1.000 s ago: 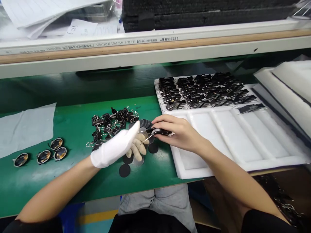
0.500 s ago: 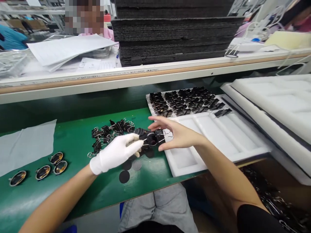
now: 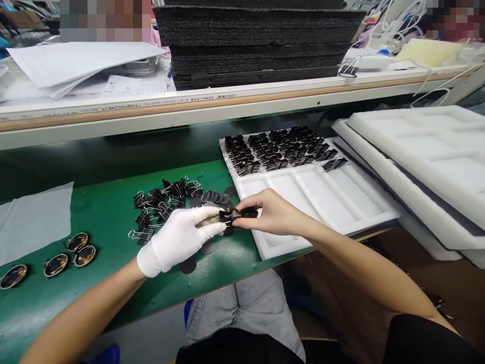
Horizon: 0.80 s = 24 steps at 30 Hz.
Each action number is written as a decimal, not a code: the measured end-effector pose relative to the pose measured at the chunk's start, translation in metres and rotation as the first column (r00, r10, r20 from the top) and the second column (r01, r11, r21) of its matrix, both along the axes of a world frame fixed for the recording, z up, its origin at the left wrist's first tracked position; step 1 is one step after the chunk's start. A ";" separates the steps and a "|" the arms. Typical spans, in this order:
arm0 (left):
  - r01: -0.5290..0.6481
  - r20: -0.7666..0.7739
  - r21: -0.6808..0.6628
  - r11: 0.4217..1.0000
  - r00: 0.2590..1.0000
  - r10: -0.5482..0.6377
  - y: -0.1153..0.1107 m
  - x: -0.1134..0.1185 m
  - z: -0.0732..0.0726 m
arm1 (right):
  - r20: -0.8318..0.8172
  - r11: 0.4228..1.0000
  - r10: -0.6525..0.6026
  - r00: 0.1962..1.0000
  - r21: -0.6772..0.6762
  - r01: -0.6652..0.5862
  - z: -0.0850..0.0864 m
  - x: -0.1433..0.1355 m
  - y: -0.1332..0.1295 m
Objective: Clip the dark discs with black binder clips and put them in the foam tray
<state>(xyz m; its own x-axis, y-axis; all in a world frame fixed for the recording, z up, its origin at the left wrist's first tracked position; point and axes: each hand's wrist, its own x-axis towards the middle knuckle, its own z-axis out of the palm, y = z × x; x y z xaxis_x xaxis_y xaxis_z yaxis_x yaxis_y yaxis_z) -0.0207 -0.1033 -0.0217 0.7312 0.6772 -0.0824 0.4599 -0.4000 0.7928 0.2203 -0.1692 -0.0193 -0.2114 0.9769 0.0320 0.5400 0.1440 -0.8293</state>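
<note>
My left hand (image 3: 176, 235), in a white glove, pinches a dark piece with black binder clips (image 3: 227, 217) above the green table. From the other side, the bare fingers of my right hand (image 3: 271, 215) close on the same clipped piece. It is seen edge-on, and my fingers cover part of it. Around and beneath it lie black round discs (image 3: 214, 197), some in an overlapping row. Loose binder clips (image 3: 151, 207) with wire handles form a pile beyond my gloved hand. Several round tinted sunglasses (image 3: 56, 264) rest at the left.
A white foam tray (image 3: 265, 250) sits right of my hands; rows of clipped black pieces (image 3: 280, 149) fill its far part. More foam trays (image 3: 424, 146) are stacked at the right. A translucent sheet (image 3: 34, 217) lies left. Behind runs a shelf edge (image 3: 189, 108) carrying black foam sheets (image 3: 257, 50).
My right hand has gone from spread fingers to a grip on the clipped piece. The piece has turned from showing a round dark lens to edge-on. The view has shifted slightly.
</note>
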 end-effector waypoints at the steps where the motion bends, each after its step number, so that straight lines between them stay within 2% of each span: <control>1: -0.005 0.013 -0.011 1.000 1.000 0.005 -0.001 0.000 0.000 | 0.000 1.000 -0.007 1.000 0.007 0.007 0.000 0.000 -0.001; 5: 0.009 0.017 -0.085 0.996 1.000 -0.008 -0.002 0.002 0.007 | -0.044 1.000 0.001 0.999 -0.018 -0.001 -0.001 0.000 0.000; 8: 0.053 -0.025 -0.121 0.991 0.998 -0.057 -0.002 0.002 0.014 | -0.106 0.991 0.060 0.993 -0.115 -0.072 0.000 0.002 0.002; 10: 0.078 -0.074 -0.158 0.984 0.993 -0.091 -0.001 0.001 0.016 | -0.178 0.963 0.102 0.979 -0.230 -0.142 0.001 0.004 0.004; 13: 0.086 -0.126 -0.209 0.974 0.985 -0.114 0.000 0.001 0.017 | -0.302 0.893 0.082 0.950 -0.401 -0.205 0.003 0.008 0.008; 17: 0.069 -0.151 -0.214 0.974 0.983 -0.103 0.000 0.003 0.017 | -0.408 0.841 0.013 0.913 -0.490 -0.231 0.004 0.009 0.007; 19: 0.067 -0.168 -0.198 0.978 0.980 -0.101 -0.001 0.006 0.017 | -0.405 0.847 -0.006 0.914 -0.488 -0.211 0.001 0.006 0.003; 22: 0.081 -0.208 -0.112 0.990 0.973 -0.103 -0.004 0.008 0.016 | -0.343 0.896 -0.044 0.938 -0.429 -0.115 -0.006 0.003 -0.004; 24: 0.066 -0.225 -0.028 0.997 0.972 -0.070 -0.006 0.006 0.013 | -0.283 0.930 -0.054 0.958 -0.363 -0.055 -0.006 0.013 -0.010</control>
